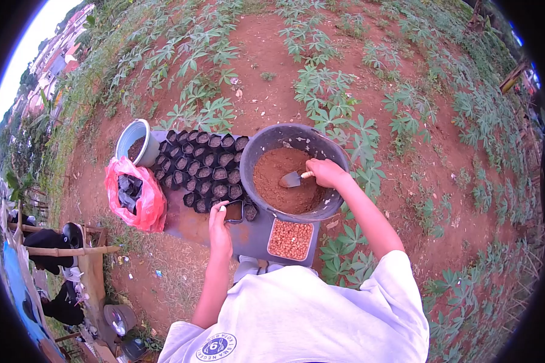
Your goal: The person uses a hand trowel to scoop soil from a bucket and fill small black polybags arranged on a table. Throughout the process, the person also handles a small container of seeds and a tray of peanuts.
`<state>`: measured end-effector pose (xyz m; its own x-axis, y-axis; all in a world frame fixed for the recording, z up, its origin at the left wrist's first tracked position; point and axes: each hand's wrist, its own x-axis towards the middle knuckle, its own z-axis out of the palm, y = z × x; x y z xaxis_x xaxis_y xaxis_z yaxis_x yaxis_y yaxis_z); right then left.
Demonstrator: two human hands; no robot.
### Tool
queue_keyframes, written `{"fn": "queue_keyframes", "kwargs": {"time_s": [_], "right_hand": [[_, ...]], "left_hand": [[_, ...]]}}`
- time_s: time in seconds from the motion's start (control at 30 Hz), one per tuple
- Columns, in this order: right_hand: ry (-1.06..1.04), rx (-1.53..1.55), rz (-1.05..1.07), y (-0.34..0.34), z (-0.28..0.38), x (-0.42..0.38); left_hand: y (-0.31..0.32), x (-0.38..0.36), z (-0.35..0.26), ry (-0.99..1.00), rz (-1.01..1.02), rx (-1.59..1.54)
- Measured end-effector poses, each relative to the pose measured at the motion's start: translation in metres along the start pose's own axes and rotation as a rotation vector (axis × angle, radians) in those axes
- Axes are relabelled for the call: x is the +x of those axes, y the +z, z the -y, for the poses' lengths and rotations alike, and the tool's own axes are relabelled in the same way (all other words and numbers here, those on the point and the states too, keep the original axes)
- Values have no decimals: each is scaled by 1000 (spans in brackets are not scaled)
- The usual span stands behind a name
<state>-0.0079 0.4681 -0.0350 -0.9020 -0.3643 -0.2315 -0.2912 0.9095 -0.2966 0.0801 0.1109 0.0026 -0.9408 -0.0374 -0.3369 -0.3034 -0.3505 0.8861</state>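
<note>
Trowel (291,179) is gripped by the closed right hand (327,173), centre frame; bag (241,212) is pinched by the left hand (220,228), its mouth best kept upright.

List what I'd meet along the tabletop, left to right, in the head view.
Pink plastic bag → left hand → black pot at that hand's side → trowel blade → right hand.

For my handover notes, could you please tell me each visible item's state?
Tub: open, partly filled with soil
Trowel: in right hand, blade against soil
Black bag at left hand: open, brown inside
Other black bags: open, in rows
Pink bag: open, black material inside
Bucket: open, dark contents
Container: open, holding brown pellets
</note>
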Motion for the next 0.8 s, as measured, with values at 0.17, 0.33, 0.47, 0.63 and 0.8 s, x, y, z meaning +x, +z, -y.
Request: {"fn": "queue_keyframes", "kwargs": {"time_s": [0.17,0.33,0.47,0.63,0.8], "right_hand": [[17,107,-5,-34,15,-16],[-56,194,-149,-74,37,-44],[-79,172,-188,-114,65,-66],[-105,133,-216,-154,113,-93],[-249,-32,-233,-158,134,-100]], "left_hand": [[5,1,0,16,27,13],[24,3,-8,34,71,30],[35,9,-12,37,115,46],[45,9,-14,61,164,55],[54,4,-12,55,140,41]]}}
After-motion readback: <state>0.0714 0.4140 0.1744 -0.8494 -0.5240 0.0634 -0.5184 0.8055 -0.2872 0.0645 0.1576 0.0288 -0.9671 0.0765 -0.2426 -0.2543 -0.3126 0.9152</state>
